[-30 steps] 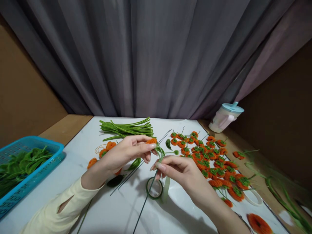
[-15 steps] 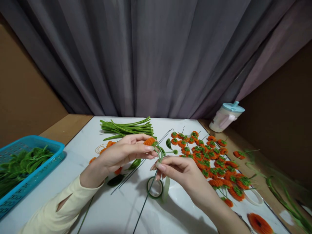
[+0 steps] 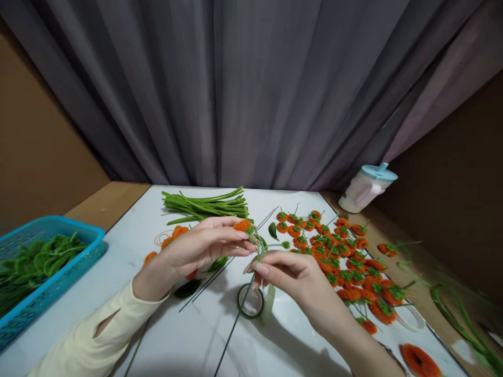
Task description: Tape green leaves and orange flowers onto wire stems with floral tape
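Note:
My right hand point(image 3: 285, 269) pinches a green stem point(image 3: 232, 337) where several thin taped stalks join, and its long wire runs down toward me. On one curved stalk sits a small orange fuzzy persimmon point(image 3: 242, 225) with a green cap. My left hand point(image 3: 214, 243) has its thumb and fingers closed around that persimmon and its stalk. Another stalk ends in a small green bud point(image 3: 285, 244) pointing right. Below my right hand stands a roll of green floral tape point(image 3: 250, 301), with a pale strip of tape point(image 3: 269, 299) hanging beside it.
Many orange persimmons with green caps point(image 3: 341, 256) cover the table's right side. A bundle of green pipe cleaners point(image 3: 206, 203) lies at the back. At left is a blue basket point(image 3: 84, 262) of green leaves. A lidded cup point(image 3: 365, 191) stands back right; an orange fuzzy coil point(image 3: 418, 361) lies front right.
Both hands keep their hold and have barely moved. The whole view has shifted very slightly.

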Demonstrator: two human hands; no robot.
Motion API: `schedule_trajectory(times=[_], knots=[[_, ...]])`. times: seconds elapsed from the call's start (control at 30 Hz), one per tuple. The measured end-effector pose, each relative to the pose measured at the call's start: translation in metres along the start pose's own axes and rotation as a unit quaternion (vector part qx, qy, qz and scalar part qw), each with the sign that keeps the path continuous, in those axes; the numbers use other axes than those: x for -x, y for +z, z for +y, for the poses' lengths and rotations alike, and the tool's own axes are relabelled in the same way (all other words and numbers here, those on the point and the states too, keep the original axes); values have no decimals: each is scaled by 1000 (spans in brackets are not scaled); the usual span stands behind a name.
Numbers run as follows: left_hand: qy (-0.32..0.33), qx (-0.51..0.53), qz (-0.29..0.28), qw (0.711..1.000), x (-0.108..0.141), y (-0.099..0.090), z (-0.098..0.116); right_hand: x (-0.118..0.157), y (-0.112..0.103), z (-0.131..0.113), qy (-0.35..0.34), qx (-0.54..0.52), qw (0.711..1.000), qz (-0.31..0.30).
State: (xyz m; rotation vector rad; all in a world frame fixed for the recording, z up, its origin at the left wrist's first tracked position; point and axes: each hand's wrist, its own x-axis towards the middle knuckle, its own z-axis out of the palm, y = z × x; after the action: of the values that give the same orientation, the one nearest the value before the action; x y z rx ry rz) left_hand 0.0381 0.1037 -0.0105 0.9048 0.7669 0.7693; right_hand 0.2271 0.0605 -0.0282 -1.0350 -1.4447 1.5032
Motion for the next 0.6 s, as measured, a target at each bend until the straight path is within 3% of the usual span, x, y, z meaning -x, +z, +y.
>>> schedule_trajectory(times=[0.13, 0.33, 0.43, 0.5, 0.6], knots=[[12, 6, -29, 999, -3, 5, -3, 1, 1, 1, 1, -8, 1000, 7], [64, -14, -10, 998, -5, -6, 2, 0, 0, 0, -12, -1, 999, 50], [76, -98, -16, 992, 2, -10, 5, -1, -3, -1, -25, 13, 996, 86], [49, -244, -29, 968, 10, -3, 2, -2, -5, -1, -27, 27, 993, 115], [43, -465, -34, 884, 22, 18, -12, -3, -7, 1, -18, 47, 988, 144]])
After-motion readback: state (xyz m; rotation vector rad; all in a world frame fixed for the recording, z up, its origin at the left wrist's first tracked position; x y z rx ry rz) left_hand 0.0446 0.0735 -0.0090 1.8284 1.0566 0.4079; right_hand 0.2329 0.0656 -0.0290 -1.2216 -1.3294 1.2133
